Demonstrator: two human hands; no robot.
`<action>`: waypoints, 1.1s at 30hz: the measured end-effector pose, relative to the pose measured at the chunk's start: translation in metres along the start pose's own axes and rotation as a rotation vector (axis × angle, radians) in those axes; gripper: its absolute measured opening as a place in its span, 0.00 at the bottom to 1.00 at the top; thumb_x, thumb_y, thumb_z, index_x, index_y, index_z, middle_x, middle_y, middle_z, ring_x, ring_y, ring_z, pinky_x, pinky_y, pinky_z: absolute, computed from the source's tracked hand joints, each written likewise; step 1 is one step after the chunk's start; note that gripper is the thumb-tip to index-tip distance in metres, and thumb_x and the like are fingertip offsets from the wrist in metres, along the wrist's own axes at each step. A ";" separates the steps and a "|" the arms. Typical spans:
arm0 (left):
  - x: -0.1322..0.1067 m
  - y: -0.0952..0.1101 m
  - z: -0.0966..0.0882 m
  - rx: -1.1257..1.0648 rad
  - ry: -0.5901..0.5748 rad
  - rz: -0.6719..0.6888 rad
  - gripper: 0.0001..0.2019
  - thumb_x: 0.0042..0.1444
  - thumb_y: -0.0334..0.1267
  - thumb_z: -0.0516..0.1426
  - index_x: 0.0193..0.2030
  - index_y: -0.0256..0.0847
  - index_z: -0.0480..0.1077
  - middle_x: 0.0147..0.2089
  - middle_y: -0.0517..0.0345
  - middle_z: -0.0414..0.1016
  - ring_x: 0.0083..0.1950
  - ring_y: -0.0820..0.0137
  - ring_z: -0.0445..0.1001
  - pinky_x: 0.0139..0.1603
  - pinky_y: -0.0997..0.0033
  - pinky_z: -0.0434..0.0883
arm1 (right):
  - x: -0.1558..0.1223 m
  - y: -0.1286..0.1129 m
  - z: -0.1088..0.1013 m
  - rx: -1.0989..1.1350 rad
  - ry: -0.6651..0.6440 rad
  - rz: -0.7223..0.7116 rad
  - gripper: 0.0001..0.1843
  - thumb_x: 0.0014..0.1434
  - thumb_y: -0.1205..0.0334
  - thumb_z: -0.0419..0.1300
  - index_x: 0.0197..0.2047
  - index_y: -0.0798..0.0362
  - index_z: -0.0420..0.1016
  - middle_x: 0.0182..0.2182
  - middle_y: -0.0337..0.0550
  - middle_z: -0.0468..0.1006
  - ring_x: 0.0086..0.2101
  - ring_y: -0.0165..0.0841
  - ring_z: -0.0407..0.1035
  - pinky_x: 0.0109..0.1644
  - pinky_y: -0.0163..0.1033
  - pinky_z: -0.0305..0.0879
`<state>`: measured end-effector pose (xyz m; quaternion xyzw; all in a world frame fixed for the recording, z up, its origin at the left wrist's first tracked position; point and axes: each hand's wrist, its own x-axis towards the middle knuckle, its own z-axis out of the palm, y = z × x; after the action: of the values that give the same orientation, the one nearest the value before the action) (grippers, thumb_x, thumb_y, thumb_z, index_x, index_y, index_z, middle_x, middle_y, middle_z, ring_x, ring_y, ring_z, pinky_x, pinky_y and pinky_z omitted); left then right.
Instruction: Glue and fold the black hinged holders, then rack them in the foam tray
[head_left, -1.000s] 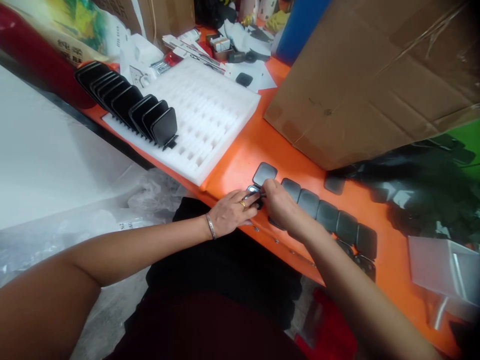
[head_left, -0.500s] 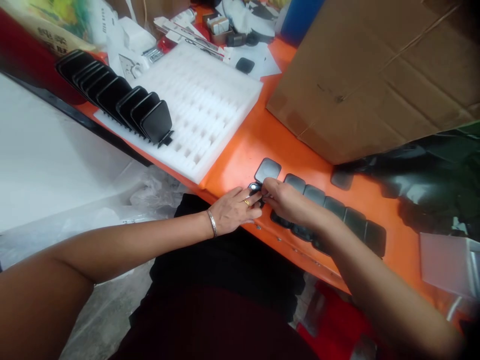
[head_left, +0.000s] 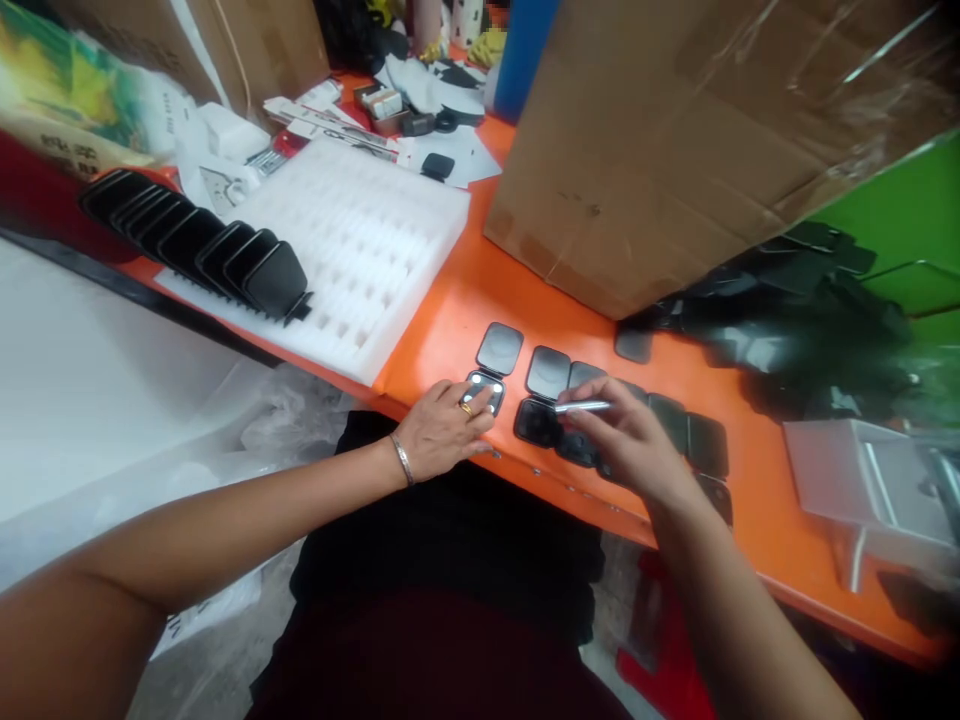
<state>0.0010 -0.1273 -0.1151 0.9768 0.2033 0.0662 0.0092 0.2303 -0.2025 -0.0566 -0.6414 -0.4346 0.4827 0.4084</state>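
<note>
My left hand (head_left: 446, 428), with a ring and a bracelet, lies with fingers stretched out over the lower half of an unfolded black hinged case (head_left: 500, 348). Several bright white round spots show on that half, around the fingertips. My right hand (head_left: 626, 430) pinches a slim silver pen-like stick (head_left: 583, 406), its tip pointing left. Below the stick's tip is another unfolded black case (head_left: 550, 370), first in a row of similar cases that runs to the right. My right hand and forearm hide part of that row.
A white foam tray (head_left: 375, 210) with rows of slots stands at the left, black flat pieces (head_left: 274, 280) upright along its edge. Behind the row rises a large cardboard box (head_left: 600, 180). At the right are a white box (head_left: 832, 470) and black pieces. The orange table's (head_left: 420, 340) front edge is close.
My right hand has moved right, away from the case under my left hand, and the silver stick now shows in it. My left hand stays on the case, more of which is visible.
</note>
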 end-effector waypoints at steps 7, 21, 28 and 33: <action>-0.013 -0.022 -0.003 0.019 0.010 -0.175 0.23 0.62 0.46 0.53 0.60 0.37 0.64 0.65 0.48 0.61 0.64 0.54 0.60 0.64 0.49 0.56 | -0.029 0.014 0.002 0.002 0.123 0.051 0.17 0.49 0.50 0.67 0.34 0.54 0.72 0.26 0.42 0.76 0.24 0.29 0.67 0.29 0.35 0.66; 0.067 0.016 0.001 -0.435 -0.082 0.005 0.40 0.49 0.50 0.63 0.65 0.37 0.55 0.68 0.45 0.56 0.71 0.54 0.46 0.68 0.47 0.51 | -0.031 0.035 0.014 0.409 0.200 0.074 0.16 0.47 0.52 0.68 0.35 0.52 0.73 0.18 0.33 0.65 0.20 0.26 0.57 0.23 0.33 0.52; 0.064 -0.004 0.002 -0.468 -0.164 -0.098 0.36 0.49 0.50 0.63 0.64 0.44 0.59 0.68 0.54 0.57 0.71 0.51 0.46 0.68 0.43 0.45 | -0.019 0.033 0.023 -0.007 0.223 -0.008 0.16 0.55 0.49 0.61 0.38 0.53 0.73 0.23 0.40 0.74 0.25 0.33 0.68 0.29 0.36 0.63; 0.059 -0.013 0.000 -0.516 -0.151 -0.097 0.35 0.46 0.49 0.65 0.61 0.45 0.62 0.68 0.54 0.58 0.72 0.53 0.44 0.68 0.41 0.42 | 0.002 0.033 0.035 -0.266 0.203 -0.128 0.11 0.60 0.54 0.56 0.39 0.53 0.73 0.27 0.43 0.78 0.28 0.35 0.72 0.33 0.38 0.65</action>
<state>0.0492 -0.0919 -0.1087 0.9335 0.2250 0.0422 0.2761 0.2019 -0.2063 -0.0955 -0.7062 -0.4911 0.3267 0.3917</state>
